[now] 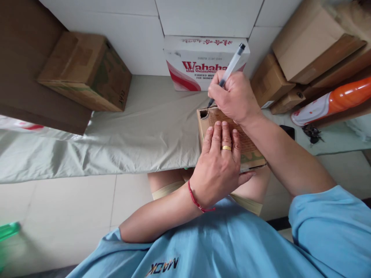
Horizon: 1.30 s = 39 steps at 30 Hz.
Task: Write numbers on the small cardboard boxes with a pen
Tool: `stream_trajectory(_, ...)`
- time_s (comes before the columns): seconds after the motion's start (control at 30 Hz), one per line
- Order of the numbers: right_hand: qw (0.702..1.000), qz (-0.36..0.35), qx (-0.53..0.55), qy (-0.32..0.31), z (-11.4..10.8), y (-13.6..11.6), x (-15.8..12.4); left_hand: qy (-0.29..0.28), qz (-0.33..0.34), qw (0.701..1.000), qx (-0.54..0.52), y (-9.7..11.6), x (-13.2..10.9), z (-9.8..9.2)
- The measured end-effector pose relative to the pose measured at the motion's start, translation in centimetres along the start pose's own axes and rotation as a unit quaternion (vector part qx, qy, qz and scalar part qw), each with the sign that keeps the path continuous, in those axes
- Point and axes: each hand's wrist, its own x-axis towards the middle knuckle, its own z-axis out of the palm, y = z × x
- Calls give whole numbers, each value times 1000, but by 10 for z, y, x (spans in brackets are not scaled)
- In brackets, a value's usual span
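A brown cardboard box (253, 157) with green print lies at the front edge of the cloth-covered table. My left hand (218, 160) rests flat on its top, fingers stretched out, with a ring on one finger and a red cord at the wrist. In my right hand (234, 94) is a pen (232, 63) with a clear barrel and dark ends, its tip down at the far left corner of the box. Beside the tip, a dark hole with torn edges shows in the cardboard. My right hand covers part of the box's far side.
Behind stands a white Wahaha carton (185, 69) against the tiled wall. A cardboard box (87, 69) is at the left, by a large brown panel. Stacked cartons (313, 42), an orange-and-white bottle (333, 100), keys (312, 133) and a black object (287, 132) are on the right.
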Motion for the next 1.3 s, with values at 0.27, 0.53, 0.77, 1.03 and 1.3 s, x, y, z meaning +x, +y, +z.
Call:
stream_trajectory(0.27,999,-17,-27,-3,-1,2,1,18,4,1000,4,0,0,3)
stream_trajectory(0.53,1000,-14,6,-15,0,-2,-2,38,8,999,8,-1,-1,6)
stream_trajectory(0.77,1000,-22,-4,-15,-1,0,-3,45,10,999,5,-2,-2,7)
stream_trajectory(1.03,992,-80,94,-20,-2,11,-5,36,9,999,3,-1,-1,7)
stream_trajectory(1.3,955,-64,79,280,-43,92,-27,13,-1,1000,2,1,2,2)
